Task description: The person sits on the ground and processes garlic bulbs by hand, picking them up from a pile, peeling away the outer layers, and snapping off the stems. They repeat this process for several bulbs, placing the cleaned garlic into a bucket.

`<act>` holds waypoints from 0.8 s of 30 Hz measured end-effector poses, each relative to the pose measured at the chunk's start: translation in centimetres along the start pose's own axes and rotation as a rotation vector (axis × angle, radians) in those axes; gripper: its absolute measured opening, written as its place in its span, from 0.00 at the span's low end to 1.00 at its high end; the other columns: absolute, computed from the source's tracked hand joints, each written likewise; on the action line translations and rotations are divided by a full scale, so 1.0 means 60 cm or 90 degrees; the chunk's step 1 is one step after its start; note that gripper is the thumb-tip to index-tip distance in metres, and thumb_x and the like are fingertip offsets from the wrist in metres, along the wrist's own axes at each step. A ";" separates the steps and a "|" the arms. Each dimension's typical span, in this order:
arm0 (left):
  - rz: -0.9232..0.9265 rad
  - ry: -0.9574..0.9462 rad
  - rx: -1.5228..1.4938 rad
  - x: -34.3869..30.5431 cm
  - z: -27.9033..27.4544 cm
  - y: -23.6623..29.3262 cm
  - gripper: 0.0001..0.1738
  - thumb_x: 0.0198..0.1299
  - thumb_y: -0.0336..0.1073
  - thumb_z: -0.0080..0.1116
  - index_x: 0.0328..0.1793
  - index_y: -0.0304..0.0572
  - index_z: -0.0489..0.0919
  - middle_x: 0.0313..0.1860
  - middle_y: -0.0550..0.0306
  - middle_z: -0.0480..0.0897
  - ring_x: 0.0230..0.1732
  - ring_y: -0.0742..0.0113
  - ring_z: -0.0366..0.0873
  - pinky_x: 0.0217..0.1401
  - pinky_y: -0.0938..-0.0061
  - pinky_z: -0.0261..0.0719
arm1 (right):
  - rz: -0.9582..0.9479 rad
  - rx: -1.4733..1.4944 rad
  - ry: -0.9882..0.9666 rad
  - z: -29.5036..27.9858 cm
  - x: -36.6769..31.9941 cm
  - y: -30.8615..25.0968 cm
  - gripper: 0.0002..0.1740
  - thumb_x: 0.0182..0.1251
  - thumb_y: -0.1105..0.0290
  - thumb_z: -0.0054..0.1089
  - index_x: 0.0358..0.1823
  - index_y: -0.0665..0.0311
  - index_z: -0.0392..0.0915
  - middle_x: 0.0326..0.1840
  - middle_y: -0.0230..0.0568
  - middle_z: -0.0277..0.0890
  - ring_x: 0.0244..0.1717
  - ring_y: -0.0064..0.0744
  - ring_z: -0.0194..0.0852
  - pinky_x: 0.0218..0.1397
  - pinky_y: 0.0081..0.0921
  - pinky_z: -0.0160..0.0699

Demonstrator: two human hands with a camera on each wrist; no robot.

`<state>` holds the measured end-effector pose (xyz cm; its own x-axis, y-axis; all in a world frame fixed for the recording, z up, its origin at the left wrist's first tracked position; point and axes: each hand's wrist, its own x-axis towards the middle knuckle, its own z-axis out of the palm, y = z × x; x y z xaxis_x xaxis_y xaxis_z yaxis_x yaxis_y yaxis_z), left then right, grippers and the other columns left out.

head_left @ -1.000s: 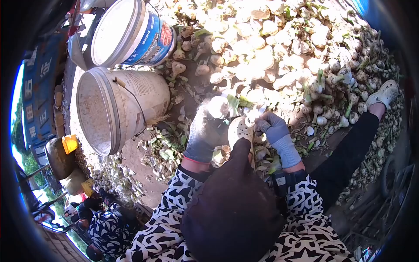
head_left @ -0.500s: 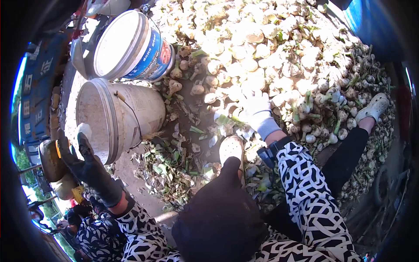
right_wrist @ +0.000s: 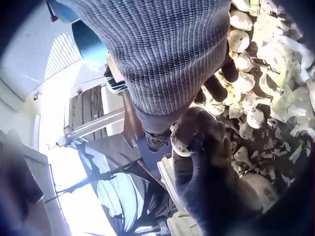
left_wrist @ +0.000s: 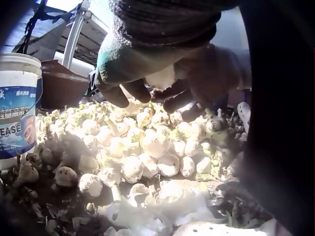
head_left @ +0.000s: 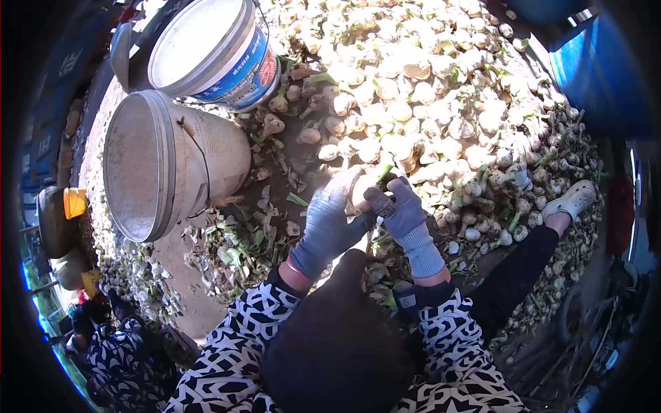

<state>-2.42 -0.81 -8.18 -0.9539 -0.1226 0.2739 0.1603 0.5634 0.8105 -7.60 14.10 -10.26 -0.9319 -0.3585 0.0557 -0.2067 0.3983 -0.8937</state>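
Both gloved hands meet over the near edge of a heap of garlic bulbs (head_left: pixel 454 131). In the left hand (head_left: pixel 325 224) is a garlic bulb (head_left: pixel 361 191), largely covered by fingers and washed out by glare in the head view. The right hand (head_left: pixel 405 215), fingers curled, grips the same bulb from the other side, close to a green stem (head_left: pixel 385 171). Between the hands, pale garlic shows in the left wrist view (left_wrist: pixel 162 77) and the right wrist view.
A tilted white bucket (head_left: pixel 141 165) with its mouth facing left stands left of the hands, beside a blue-labelled bucket (head_left: pixel 237 76). Peelings and leaves (head_left: pixel 237 255) litter the ground. A shoe (head_left: pixel 571 201) rests at the heap's right side. Another person (head_left: pixel 127 351) sits at lower left.
Half a second ago the left hand was by the tilted bucket's mouth with a white bulb at its fingertips, and the right hand reached into the heap. Now both are together around a garlic bulb.
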 end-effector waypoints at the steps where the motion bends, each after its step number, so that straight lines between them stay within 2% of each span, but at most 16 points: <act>1: -0.002 0.001 0.001 0.003 -0.009 0.008 0.34 0.45 0.28 0.68 0.62 0.38 0.72 0.49 0.45 0.80 0.49 0.53 0.81 0.55 0.67 0.77 | 0.026 -0.074 -0.004 -0.012 0.007 -0.035 0.16 0.59 0.59 0.70 0.37 0.66 0.80 0.31 0.44 0.76 0.31 0.34 0.75 0.40 0.27 0.75; 3: -0.022 -0.096 0.115 0.008 -0.023 0.020 0.28 0.45 0.27 0.67 0.56 0.38 0.76 0.44 0.48 0.80 0.43 0.53 0.81 0.52 0.66 0.78 | 0.195 0.075 -0.039 -0.016 0.015 -0.065 0.14 0.59 0.62 0.70 0.32 0.67 0.81 0.31 0.43 0.75 0.33 0.35 0.75 0.39 0.29 0.74; 4: -0.007 -0.073 0.113 0.006 -0.027 0.026 0.23 0.46 0.27 0.66 0.52 0.37 0.76 0.42 0.50 0.79 0.42 0.56 0.80 0.51 0.67 0.78 | 0.194 0.072 -0.041 -0.018 0.015 -0.067 0.14 0.59 0.62 0.70 0.32 0.67 0.81 0.31 0.43 0.75 0.33 0.35 0.75 0.39 0.29 0.74; 7: -0.022 0.053 -0.017 -0.002 -0.014 0.023 0.26 0.47 0.29 0.67 0.55 0.38 0.76 0.45 0.48 0.79 0.45 0.58 0.80 0.52 0.67 0.77 | 0.095 0.074 -0.044 -0.030 0.014 -0.061 0.12 0.61 0.65 0.67 0.34 0.68 0.81 0.31 0.43 0.75 0.32 0.35 0.75 0.37 0.30 0.73; 9: -0.056 -0.004 -0.026 -0.004 -0.032 0.027 0.29 0.48 0.32 0.69 0.59 0.36 0.74 0.49 0.48 0.78 0.50 0.59 0.78 0.54 0.68 0.76 | 0.073 0.115 -0.065 -0.038 0.006 -0.051 0.09 0.64 0.68 0.63 0.36 0.68 0.80 0.31 0.44 0.74 0.30 0.36 0.74 0.36 0.29 0.72; 11: -0.292 -0.156 -0.481 0.008 -0.047 0.031 0.33 0.49 0.34 0.71 0.62 0.35 0.72 0.54 0.50 0.78 0.54 0.58 0.77 0.57 0.67 0.75 | 0.047 0.115 -0.049 -0.045 -0.006 -0.041 0.08 0.66 0.69 0.60 0.37 0.69 0.79 0.28 0.42 0.72 0.30 0.32 0.74 0.35 0.28 0.72; 12: -0.394 -0.174 -0.702 0.011 -0.056 0.029 0.35 0.47 0.35 0.73 0.62 0.35 0.71 0.57 0.53 0.78 0.55 0.59 0.77 0.58 0.67 0.75 | 0.115 0.143 -0.097 -0.055 -0.010 -0.040 0.08 0.67 0.70 0.59 0.37 0.68 0.79 0.27 0.39 0.73 0.29 0.26 0.73 0.33 0.25 0.71; 13: -0.395 -0.174 -0.699 0.008 -0.061 0.020 0.35 0.47 0.35 0.73 0.62 0.35 0.71 0.57 0.53 0.78 0.55 0.59 0.77 0.58 0.67 0.75 | 0.180 0.171 -0.146 -0.061 -0.009 -0.049 0.07 0.67 0.70 0.59 0.38 0.68 0.80 0.25 0.35 0.74 0.28 0.21 0.72 0.31 0.23 0.70; 14: -0.282 -0.198 -0.487 0.000 -0.062 0.004 0.32 0.51 0.37 0.70 0.62 0.36 0.71 0.56 0.51 0.78 0.55 0.61 0.78 0.59 0.68 0.75 | 0.294 0.293 -0.176 -0.070 -0.014 -0.068 0.09 0.68 0.68 0.59 0.40 0.67 0.81 0.24 0.29 0.76 0.24 0.12 0.69 0.27 0.17 0.68; 16: -0.059 -0.234 -0.061 -0.009 -0.068 -0.005 0.27 0.59 0.42 0.63 0.62 0.37 0.72 0.56 0.48 0.79 0.55 0.63 0.78 0.59 0.69 0.75 | 0.326 0.383 -0.251 -0.067 -0.025 -0.082 0.10 0.68 0.67 0.59 0.41 0.66 0.81 0.24 0.29 0.76 0.23 0.12 0.68 0.26 0.16 0.68; 17: -0.111 -0.242 -0.118 -0.009 -0.067 -0.001 0.19 0.68 0.38 0.49 0.61 0.36 0.73 0.52 0.47 0.81 0.53 0.62 0.79 0.58 0.69 0.75 | 0.357 0.470 -0.322 -0.066 -0.029 -0.085 0.11 0.68 0.65 0.59 0.43 0.66 0.81 0.25 0.29 0.77 0.21 0.11 0.67 0.25 0.14 0.67; 19: 0.032 -0.209 -0.019 0.012 -0.060 -0.024 0.16 0.70 0.32 0.43 0.58 0.35 0.75 0.49 0.47 0.82 0.50 0.61 0.81 0.57 0.71 0.76 | 0.361 0.475 -0.331 -0.053 -0.039 -0.060 0.14 0.67 0.62 0.60 0.44 0.66 0.81 0.25 0.30 0.77 0.19 0.13 0.69 0.22 0.14 0.69; 20: -0.224 -0.173 -0.123 0.011 -0.059 -0.016 0.15 0.70 0.33 0.43 0.55 0.35 0.77 0.48 0.48 0.82 0.50 0.62 0.80 0.56 0.72 0.75 | 0.406 0.507 -0.297 -0.047 -0.038 -0.051 0.15 0.67 0.62 0.59 0.44 0.66 0.81 0.25 0.30 0.77 0.19 0.14 0.69 0.21 0.15 0.69; 21: -0.277 -0.167 -0.267 0.016 -0.074 0.006 0.15 0.71 0.35 0.45 0.55 0.34 0.77 0.47 0.49 0.81 0.50 0.63 0.79 0.57 0.72 0.75 | 0.449 0.540 -0.263 -0.040 -0.034 -0.044 0.15 0.67 0.61 0.59 0.44 0.67 0.81 0.25 0.31 0.77 0.18 0.15 0.70 0.20 0.15 0.69; 23: -0.254 -0.182 -0.412 -0.006 -0.057 0.011 0.15 0.70 0.37 0.49 0.55 0.33 0.76 0.46 0.52 0.81 0.49 0.66 0.79 0.55 0.71 0.76 | 0.434 0.551 -0.293 -0.034 -0.033 -0.037 0.15 0.66 0.63 0.58 0.44 0.69 0.81 0.25 0.32 0.77 0.17 0.16 0.69 0.19 0.15 0.69; 24: -0.141 -0.172 -0.255 0.001 -0.058 0.028 0.17 0.68 0.38 0.55 0.55 0.33 0.76 0.45 0.57 0.81 0.47 0.67 0.78 0.53 0.73 0.76 | 0.450 0.545 -0.334 -0.038 -0.029 -0.049 0.15 0.66 0.63 0.58 0.43 0.70 0.81 0.25 0.32 0.77 0.17 0.16 0.70 0.18 0.16 0.68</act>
<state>-1.30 -2.71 -5.01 -0.9988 0.0419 -0.0265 -0.0183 0.1853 0.9825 -6.04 15.47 -6.74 -0.4859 -0.6639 -0.5685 0.7417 0.0309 -0.6701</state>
